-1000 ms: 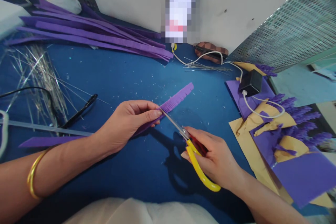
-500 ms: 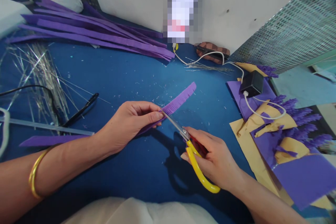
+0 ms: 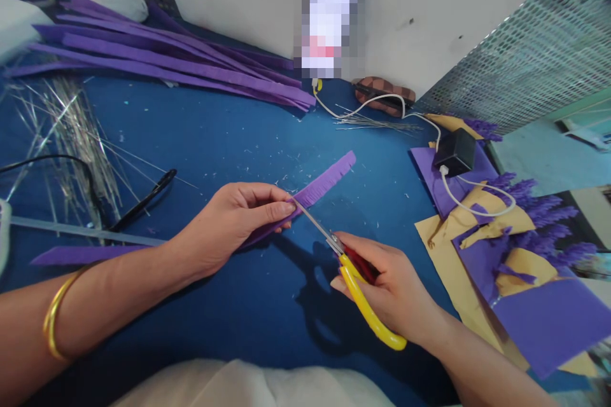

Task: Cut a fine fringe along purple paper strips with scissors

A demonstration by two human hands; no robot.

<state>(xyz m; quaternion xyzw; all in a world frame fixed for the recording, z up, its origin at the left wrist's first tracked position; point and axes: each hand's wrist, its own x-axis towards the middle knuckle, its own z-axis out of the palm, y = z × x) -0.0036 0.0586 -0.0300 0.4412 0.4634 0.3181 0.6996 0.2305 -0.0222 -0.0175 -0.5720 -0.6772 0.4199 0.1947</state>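
My left hand (image 3: 251,213) pinches a purple crepe paper strip (image 3: 327,178) between thumb and fingers. The strip's free end points up and right and carries a row of fine cuts along its lower edge. Its tail runs back under my left forearm and shows again at the left. In my right hand (image 3: 389,280) is a pair of scissors (image 3: 370,311) with yellow handles, fingers wrapped through the loops. The scissor blades reach the strip right beside my left fingertips and look nearly closed.
Several long purple strips (image 3: 191,67) lie at the back left, above a heap of thin wires (image 3: 81,146). Black glasses (image 3: 153,197) rest nearby. A checkered pouch (image 3: 384,95), a black charger (image 3: 453,152) with white cable, and wrapped purple flowers (image 3: 539,222) stand toward the right.
The strip has shifted very slightly within the grip, and the scissor handles have swung a little to the right. The whole view has slid slightly left.
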